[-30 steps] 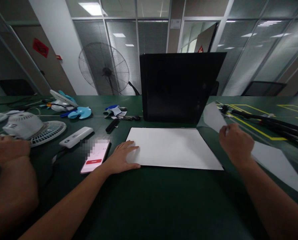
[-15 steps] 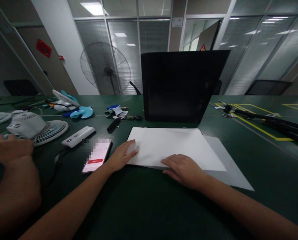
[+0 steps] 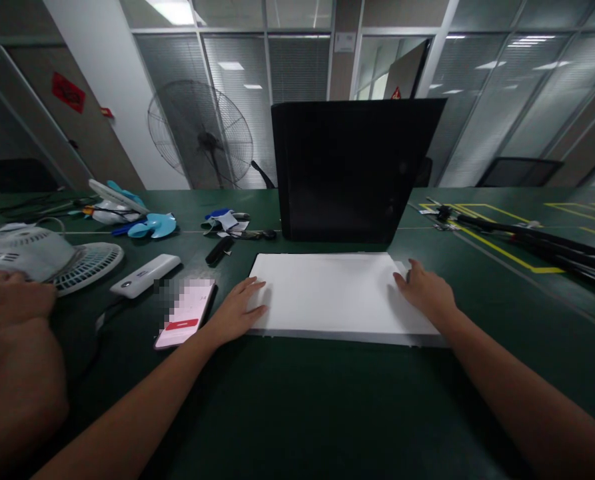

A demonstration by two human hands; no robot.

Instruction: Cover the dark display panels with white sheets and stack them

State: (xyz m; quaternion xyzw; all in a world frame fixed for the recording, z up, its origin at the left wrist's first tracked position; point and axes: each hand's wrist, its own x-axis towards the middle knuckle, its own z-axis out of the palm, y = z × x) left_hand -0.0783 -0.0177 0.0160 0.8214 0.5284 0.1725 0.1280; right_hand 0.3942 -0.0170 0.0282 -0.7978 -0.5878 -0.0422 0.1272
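A flat stack of white sheets [image 3: 327,293] lies in front of me, with a grey edge along its front and a dark rim at its left. My left hand [image 3: 237,308] rests on the stack's left edge, thumb and fingers spread. At the right edge lies my right hand [image 3: 427,293], its fingers apart and touching the sheets. A bit of grey sheet [image 3: 402,267] shows beside those fingers. Behind the stack a large black panel [image 3: 352,173] stands upright, leaning slightly. A phone [image 3: 190,310] with a lit screen lies left of my left hand.
Another person's hand [image 3: 14,300] is at a white fan [image 3: 32,253] on the left. A white power bank [image 3: 147,275], a small black object [image 3: 218,251] and blue fan blades [image 3: 152,225] lie on the green table [image 3: 302,407]. Black poles [image 3: 542,237] lie at right.
My right hand has moved from the stack's front edge to its right edge. The grey sheet that stuck out on the right now lies mostly under the white. My left hand stays put.
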